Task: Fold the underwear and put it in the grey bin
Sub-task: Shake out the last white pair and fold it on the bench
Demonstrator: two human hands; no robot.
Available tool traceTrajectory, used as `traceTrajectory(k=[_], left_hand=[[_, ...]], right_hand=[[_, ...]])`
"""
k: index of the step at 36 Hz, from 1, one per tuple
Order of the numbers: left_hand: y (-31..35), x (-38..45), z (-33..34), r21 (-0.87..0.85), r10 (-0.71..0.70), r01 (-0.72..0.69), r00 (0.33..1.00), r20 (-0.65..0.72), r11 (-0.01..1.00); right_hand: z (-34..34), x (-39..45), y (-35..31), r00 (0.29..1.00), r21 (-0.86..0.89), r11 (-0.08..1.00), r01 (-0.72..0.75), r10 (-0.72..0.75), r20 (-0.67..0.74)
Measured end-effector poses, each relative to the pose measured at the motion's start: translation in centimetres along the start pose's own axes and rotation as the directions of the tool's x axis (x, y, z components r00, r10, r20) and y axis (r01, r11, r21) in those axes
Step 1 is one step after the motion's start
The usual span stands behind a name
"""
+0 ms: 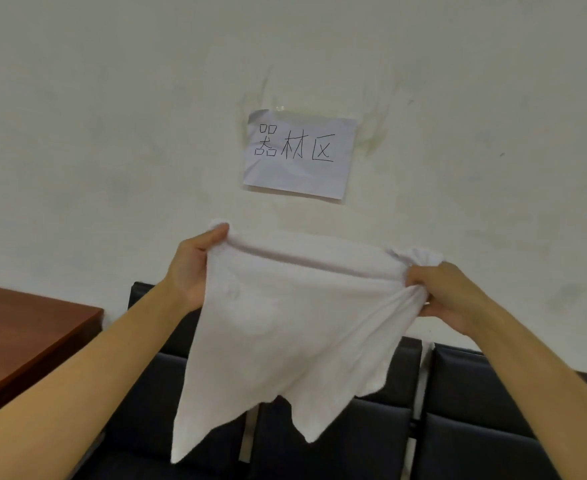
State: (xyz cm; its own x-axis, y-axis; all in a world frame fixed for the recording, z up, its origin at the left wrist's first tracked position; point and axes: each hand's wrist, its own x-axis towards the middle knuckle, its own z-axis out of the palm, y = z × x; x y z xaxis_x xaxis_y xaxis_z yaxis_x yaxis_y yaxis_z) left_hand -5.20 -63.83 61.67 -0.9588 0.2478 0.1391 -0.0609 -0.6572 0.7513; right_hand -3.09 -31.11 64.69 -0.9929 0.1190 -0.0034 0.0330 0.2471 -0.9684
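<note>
The left hand (190,268) and right hand (453,296) are raised, set well apart, each clamped on one end of the waistband of the white soft cotton underwear (285,327). The garment hangs free in the air between the hands, its waistband stretched level and its leg openings pointing down. Nothing supports it. Below and behind it stands a row of black padded seats (475,410). A reddish-brown wooden tabletop (25,334) occupies the left edge of view. Farther back, a white paper sign with handwritten characters (299,154) is taped to the pale wall (112,133).

Step in hand, as judged: spreading the garment before folding. The next move calls for bringing the hands together to double it. The grey bin is not in view.
</note>
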Motion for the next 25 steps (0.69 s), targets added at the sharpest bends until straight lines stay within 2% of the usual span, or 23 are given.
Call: traceTrajectory(k=[2, 6, 9, 12, 14, 16, 18, 21, 25], left_hand=[[0.1, 0.0, 0.3, -0.043, 0.071, -0.071, 0.997, -0.002, 0.997], [0.6, -0.1, 1.0, -0.102, 0.199, -0.198, 0.980, 0.001, 0.975], [1.5, -0.1, 0.2, -0.117, 0.274, -0.272, 0.962, 0.004, 0.955], [2.3, -0.2, -1.0, -0.034, 0.253, -0.257, 0.964, -0.086, 0.966], [2.6, -0.7, -1.1, 0.026, 0.234, -0.232, 0.966, -0.111, 0.972], [2.7, -1.4, -0.8, 0.112, 0.273, -0.257, 0.946, -0.172, 0.960], [2.9, -1.6, -1.0, 0.205, 0.317, -0.273, 0.920, -0.230, 0.940], [3.5, -2.4, -1.4, 0.284, 0.300, -0.225, 0.918, -0.259, 0.932], [4.7, -3.3, -2.8, 0.306, 0.287, -0.200, 0.918, -0.272, 0.931]], right_hand=[[-0.2, 0.4, 0.5, 0.998, 0.053, 0.999, -0.005, 0.008, -0.058], [-0.8, 1.3, 1.4, 0.990, 0.042, 0.998, -0.037, 0.042, -0.136], [-1.1, 1.8, 2.1, 0.976, 0.164, 0.985, -0.058, 0.090, -0.199], [-1.1, 2.0, 3.1, 0.990, 0.318, 0.948, -0.032, 0.074, -0.121], [-0.6, 1.8, 3.3, 0.999, 0.337, 0.941, -0.022, 0.034, -0.028], [0.2, 1.8, 3.5, 0.999, 0.357, 0.934, -0.032, 0.020, 0.035], [0.7, 2.1, 3.8, 0.998, 0.301, 0.953, -0.026, 0.010, 0.056], [1.3, 2.3, 4.2, 0.995, 0.157, 0.988, -0.001, -0.016, 0.103], [2.3, 2.4, 4.2, 0.999, 0.062, 0.998, 0.004, -0.007, 0.047]])
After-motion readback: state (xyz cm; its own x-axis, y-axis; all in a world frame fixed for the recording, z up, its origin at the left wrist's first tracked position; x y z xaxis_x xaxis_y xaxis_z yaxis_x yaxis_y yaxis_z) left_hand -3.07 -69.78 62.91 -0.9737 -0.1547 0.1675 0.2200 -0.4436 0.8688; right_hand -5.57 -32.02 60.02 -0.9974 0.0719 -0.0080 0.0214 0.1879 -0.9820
